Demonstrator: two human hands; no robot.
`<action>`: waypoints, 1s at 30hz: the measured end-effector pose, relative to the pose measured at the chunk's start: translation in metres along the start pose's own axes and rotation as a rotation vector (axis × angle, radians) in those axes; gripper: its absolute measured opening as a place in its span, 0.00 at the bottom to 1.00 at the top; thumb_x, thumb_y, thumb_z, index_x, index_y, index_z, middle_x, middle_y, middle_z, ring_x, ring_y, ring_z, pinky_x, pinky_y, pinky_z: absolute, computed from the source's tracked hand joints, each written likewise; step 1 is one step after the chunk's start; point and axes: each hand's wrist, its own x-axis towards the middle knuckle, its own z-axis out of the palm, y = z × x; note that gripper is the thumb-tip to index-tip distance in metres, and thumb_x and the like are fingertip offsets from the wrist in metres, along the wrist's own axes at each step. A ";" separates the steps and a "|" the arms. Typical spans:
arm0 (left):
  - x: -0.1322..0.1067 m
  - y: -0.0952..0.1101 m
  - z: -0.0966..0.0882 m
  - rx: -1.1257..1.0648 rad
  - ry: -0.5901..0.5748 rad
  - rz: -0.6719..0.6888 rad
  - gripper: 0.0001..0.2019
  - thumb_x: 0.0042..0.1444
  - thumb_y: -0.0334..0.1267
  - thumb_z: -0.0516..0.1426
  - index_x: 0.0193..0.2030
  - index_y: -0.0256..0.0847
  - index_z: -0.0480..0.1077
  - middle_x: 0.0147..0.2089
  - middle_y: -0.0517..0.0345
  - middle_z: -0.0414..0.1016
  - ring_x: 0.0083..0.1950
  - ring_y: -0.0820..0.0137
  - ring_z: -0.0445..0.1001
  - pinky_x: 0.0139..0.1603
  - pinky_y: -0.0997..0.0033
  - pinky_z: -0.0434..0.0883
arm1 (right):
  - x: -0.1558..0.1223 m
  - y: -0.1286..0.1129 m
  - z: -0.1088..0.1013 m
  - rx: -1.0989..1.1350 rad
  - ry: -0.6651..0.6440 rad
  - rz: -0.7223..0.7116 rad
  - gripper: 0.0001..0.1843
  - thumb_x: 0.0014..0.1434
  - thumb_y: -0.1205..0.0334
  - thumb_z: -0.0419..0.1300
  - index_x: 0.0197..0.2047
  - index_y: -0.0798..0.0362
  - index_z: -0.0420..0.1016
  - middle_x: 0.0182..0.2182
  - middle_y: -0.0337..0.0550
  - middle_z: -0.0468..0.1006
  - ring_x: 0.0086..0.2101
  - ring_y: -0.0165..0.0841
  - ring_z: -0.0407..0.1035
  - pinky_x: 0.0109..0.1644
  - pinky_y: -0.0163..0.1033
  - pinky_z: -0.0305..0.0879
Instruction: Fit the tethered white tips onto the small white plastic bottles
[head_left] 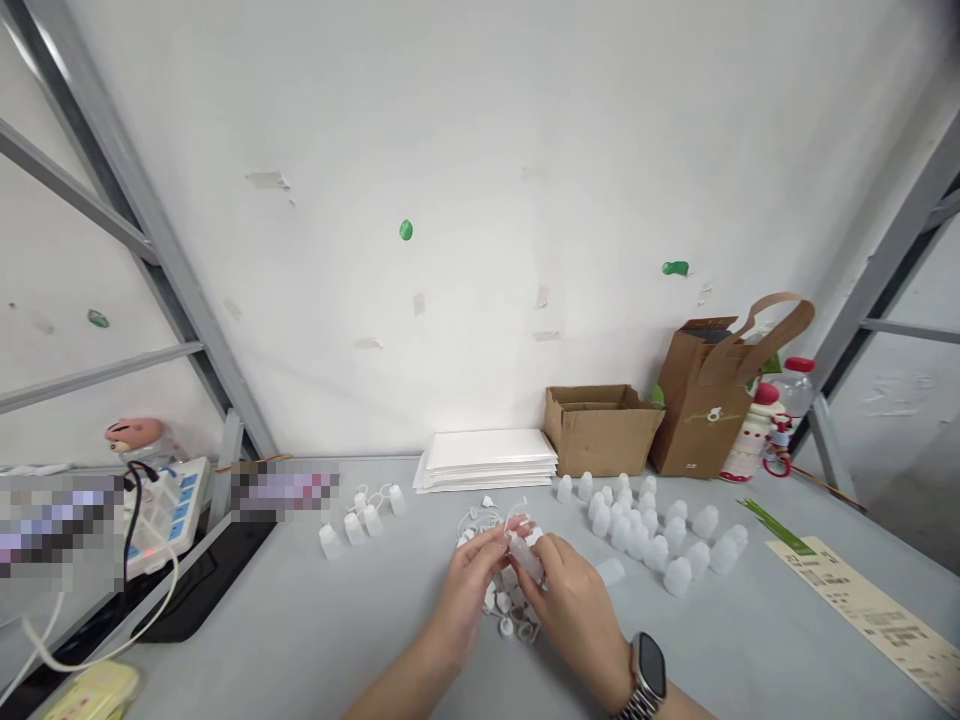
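Note:
A small translucent white plastic bottle is tilted between my two hands over the table. My right hand, with a watch on its wrist, grips the bottle's body in closed fingers. At the bottle's upper left end, my left hand pinches what looks like a white cap with a thin loop, partly covered by the fingers. Below and behind both hands lies a pile of white caps with loops. Several similar translucent bottles stand to the right, and one lies flat beside my right hand. Several capped bottles stand to the left.
A stack of white boards, an open cardboard box and a brown paper bag line the wall. Plastic bottles stand at the far right. A printed paper strip lies on the right; a power strip and cables are left.

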 end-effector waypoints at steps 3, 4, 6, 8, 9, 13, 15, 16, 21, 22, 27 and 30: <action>0.001 0.001 -0.002 0.019 0.007 0.009 0.16 0.49 0.40 0.58 0.43 0.37 0.73 0.48 0.48 0.74 0.56 0.59 0.65 0.59 0.60 0.57 | 0.001 0.000 0.000 0.083 -0.019 0.032 0.03 0.58 0.65 0.50 0.34 0.52 0.63 0.28 0.44 0.70 0.29 0.37 0.67 0.30 0.40 0.64; 0.002 0.001 -0.002 0.020 0.014 0.014 0.16 0.48 0.41 0.58 0.43 0.37 0.73 0.48 0.47 0.74 0.55 0.58 0.65 0.59 0.60 0.56 | 0.001 -0.001 0.000 0.128 -0.033 0.053 0.04 0.59 0.64 0.50 0.35 0.52 0.64 0.29 0.44 0.70 0.30 0.37 0.67 0.32 0.40 0.65; 0.004 0.001 -0.004 0.013 0.031 0.021 0.16 0.47 0.41 0.59 0.42 0.36 0.74 0.48 0.47 0.74 0.55 0.57 0.65 0.59 0.58 0.55 | 0.003 -0.002 -0.003 0.229 -0.079 0.104 0.06 0.59 0.62 0.50 0.39 0.52 0.65 0.31 0.44 0.70 0.32 0.36 0.67 0.34 0.40 0.65; 0.005 0.002 -0.005 -0.010 0.042 0.018 0.17 0.45 0.41 0.60 0.42 0.36 0.74 0.47 0.46 0.75 0.55 0.57 0.66 0.59 0.58 0.55 | 0.005 -0.004 -0.006 0.338 -0.127 0.155 0.08 0.60 0.62 0.49 0.42 0.50 0.66 0.32 0.43 0.71 0.33 0.35 0.67 0.36 0.39 0.65; 0.005 0.002 -0.005 -0.025 0.044 0.014 0.17 0.45 0.42 0.60 0.42 0.36 0.74 0.47 0.46 0.75 0.55 0.57 0.66 0.59 0.58 0.55 | 0.006 -0.005 -0.008 0.392 -0.150 0.175 0.09 0.60 0.61 0.49 0.42 0.50 0.67 0.33 0.42 0.71 0.33 0.34 0.67 0.37 0.38 0.65; 0.004 0.006 -0.004 -0.070 0.047 -0.007 0.17 0.43 0.41 0.62 0.41 0.36 0.74 0.46 0.46 0.75 0.54 0.58 0.67 0.59 0.59 0.56 | 0.010 -0.010 -0.016 0.556 -0.222 0.242 0.12 0.61 0.58 0.47 0.38 0.50 0.71 0.30 0.39 0.72 0.30 0.31 0.66 0.35 0.35 0.63; 0.003 0.009 -0.004 -0.080 0.029 -0.018 0.17 0.43 0.40 0.62 0.40 0.36 0.74 0.47 0.46 0.75 0.56 0.58 0.65 0.59 0.60 0.56 | 0.011 -0.011 -0.018 0.599 -0.244 0.278 0.14 0.61 0.56 0.47 0.38 0.51 0.71 0.29 0.39 0.73 0.28 0.31 0.66 0.32 0.34 0.62; 0.002 0.010 -0.004 -0.083 0.015 -0.025 0.16 0.43 0.40 0.62 0.40 0.36 0.74 0.48 0.46 0.74 0.56 0.58 0.65 0.59 0.60 0.55 | 0.011 -0.012 -0.018 0.609 -0.247 0.292 0.14 0.61 0.56 0.48 0.37 0.52 0.72 0.28 0.39 0.74 0.27 0.30 0.66 0.31 0.33 0.61; 0.001 0.009 -0.004 -0.063 -0.019 -0.043 0.15 0.47 0.38 0.58 0.42 0.35 0.73 0.50 0.45 0.72 0.57 0.57 0.63 0.59 0.60 0.56 | 0.007 -0.010 -0.012 0.494 -0.213 0.311 0.12 0.58 0.55 0.51 0.31 0.53 0.69 0.25 0.39 0.73 0.25 0.30 0.65 0.28 0.33 0.59; 0.001 0.007 -0.003 -0.058 -0.015 -0.037 0.15 0.47 0.38 0.57 0.42 0.35 0.73 0.50 0.45 0.72 0.57 0.57 0.64 0.58 0.59 0.56 | 0.006 -0.009 -0.010 0.447 -0.199 0.305 0.12 0.58 0.55 0.51 0.30 0.53 0.67 0.25 0.39 0.73 0.26 0.30 0.65 0.28 0.33 0.59; 0.001 0.001 -0.003 -0.062 0.002 -0.007 0.14 0.49 0.40 0.55 0.40 0.35 0.73 0.49 0.47 0.73 0.55 0.58 0.66 0.58 0.59 0.57 | 0.002 -0.006 -0.004 0.261 -0.092 0.191 0.09 0.59 0.56 0.51 0.30 0.52 0.64 0.27 0.42 0.71 0.28 0.33 0.66 0.29 0.34 0.60; 0.000 0.000 -0.003 -0.079 0.009 -0.009 0.15 0.50 0.41 0.54 0.41 0.35 0.72 0.49 0.47 0.73 0.55 0.59 0.66 0.58 0.59 0.57 | 0.001 -0.005 -0.004 0.193 -0.007 0.099 0.07 0.59 0.59 0.50 0.32 0.52 0.63 0.27 0.42 0.71 0.28 0.33 0.67 0.29 0.35 0.61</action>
